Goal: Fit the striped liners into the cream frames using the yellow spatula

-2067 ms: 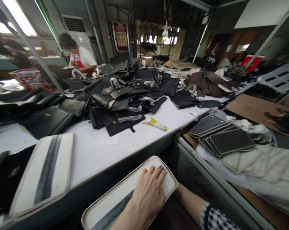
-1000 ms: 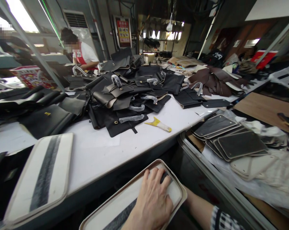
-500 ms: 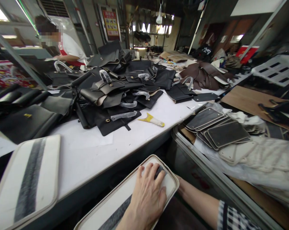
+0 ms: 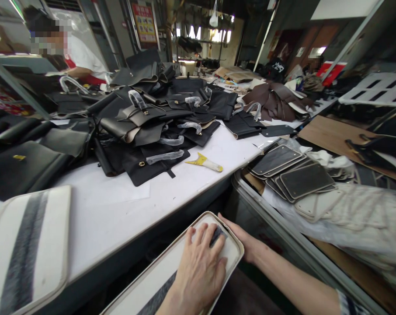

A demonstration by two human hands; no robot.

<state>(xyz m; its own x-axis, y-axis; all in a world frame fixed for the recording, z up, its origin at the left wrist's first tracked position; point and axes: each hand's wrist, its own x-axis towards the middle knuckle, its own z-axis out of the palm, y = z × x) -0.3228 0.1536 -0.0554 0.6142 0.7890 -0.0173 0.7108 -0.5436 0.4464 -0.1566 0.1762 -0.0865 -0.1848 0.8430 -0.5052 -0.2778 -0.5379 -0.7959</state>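
Note:
A cream bag panel (image 4: 147, 276) with rounded corners, a raised edge and a dark grey strip lies slanted in front of me, below the table edge. Flat on its face rests my left hand (image 4: 201, 264), fingers spread over the end of the strip. My right hand (image 4: 239, 238) holds the panel's far right edge; a fingertip shows at the rim, and the other fingers are hidden behind it. Another cream panel (image 4: 55, 236) of the same look, with a dark strip, lies at the left, overhanging the white table (image 4: 109, 218).
Black leather bags (image 4: 145, 122) with wrapped handles are heaped on the table. Nearer lies a yellow-ended tool (image 4: 204, 162). At right, a grey bin (image 4: 266, 214) holds dark panels (image 4: 306, 180) and pale ones (image 4: 358, 210). A person (image 4: 83, 57) works at the far left.
My right hand has come up from behind the panel's corner to its edge, and more of it shows. The view has turned slightly right. My left hand stays on the panel.

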